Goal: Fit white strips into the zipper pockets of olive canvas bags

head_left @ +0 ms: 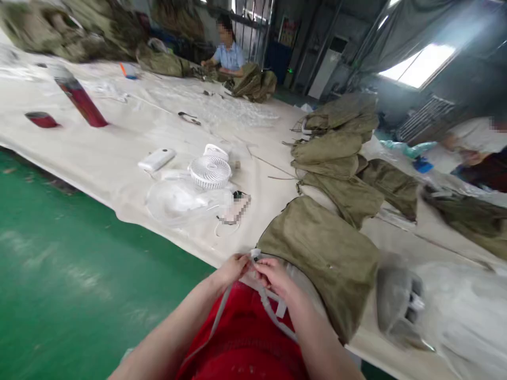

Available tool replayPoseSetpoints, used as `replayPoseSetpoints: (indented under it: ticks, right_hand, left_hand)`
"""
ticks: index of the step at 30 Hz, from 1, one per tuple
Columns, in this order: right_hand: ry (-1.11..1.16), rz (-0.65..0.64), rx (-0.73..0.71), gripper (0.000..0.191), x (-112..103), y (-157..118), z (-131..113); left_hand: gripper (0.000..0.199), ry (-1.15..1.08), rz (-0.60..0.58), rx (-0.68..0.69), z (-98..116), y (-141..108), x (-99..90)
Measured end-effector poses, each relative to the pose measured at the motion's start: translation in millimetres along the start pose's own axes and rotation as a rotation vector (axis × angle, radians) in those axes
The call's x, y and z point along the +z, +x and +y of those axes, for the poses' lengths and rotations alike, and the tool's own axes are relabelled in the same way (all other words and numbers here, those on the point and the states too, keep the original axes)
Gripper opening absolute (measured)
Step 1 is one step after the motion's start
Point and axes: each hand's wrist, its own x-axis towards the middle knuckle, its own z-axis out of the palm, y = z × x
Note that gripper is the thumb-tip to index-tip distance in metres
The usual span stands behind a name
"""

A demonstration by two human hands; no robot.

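At the table's front edge, my left hand [236, 268] and my right hand [272, 275] meet in front of the red apron [245, 338]. Both have their fingers closed on a small whitish piece [255, 254], perhaps a cord end or strip; its details are too small to tell. A pale cord [271, 311] hangs below my right hand. Just right of my hands, a large olive cloth piece [320, 253] lies flat, its edge close to my right hand.
On the table [119, 174] are a white fan [210, 171], a white power bank [157, 159], a plastic bag [178, 203] and a red bottle [85, 100]. Olive cloth pieces [328, 148] lie right. One person [229, 55] sits behind; another [479, 137] is at right.
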Motion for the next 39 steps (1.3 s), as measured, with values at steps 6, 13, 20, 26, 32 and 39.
replayPoseSetpoints:
  ticks: [6, 13, 20, 26, 32, 39]
  right_hand:
    - [-0.22, 0.018, -0.05, 0.019, 5, 6, 11]
    - [-0.402, 0.052, -0.096, 0.023, 6, 15, 14]
    - [-0.494, 0.121, -0.005, 0.021, 9, 18, 8]
    - [-0.67, 0.121, -0.056, 0.027, 3, 12, -7]
    - [-0.336, 0.129, -0.009, 0.035, -6, -4, -21]
    - [-0.934, 0.301, -0.081, 0.068, 18, -19, -55]
  left_hand:
    - [0.032, -0.168, -0.127, -0.28, 13, -6, -8.0]
    - [0.02, -0.801, -0.554, -0.544, 13, -21, -13.6]
    - [0.014, -0.71, -0.473, -0.478, 9, -32, -5.8]
    - [0.034, 0.056, -0.008, -0.087, 7, -32, 2.8]
    - [0.033, 1.185, 0.349, 0.306, 5, -42, 19.7]
    - [0.039, 1.643, 0.284, 0.251, 1, -48, 38.3]
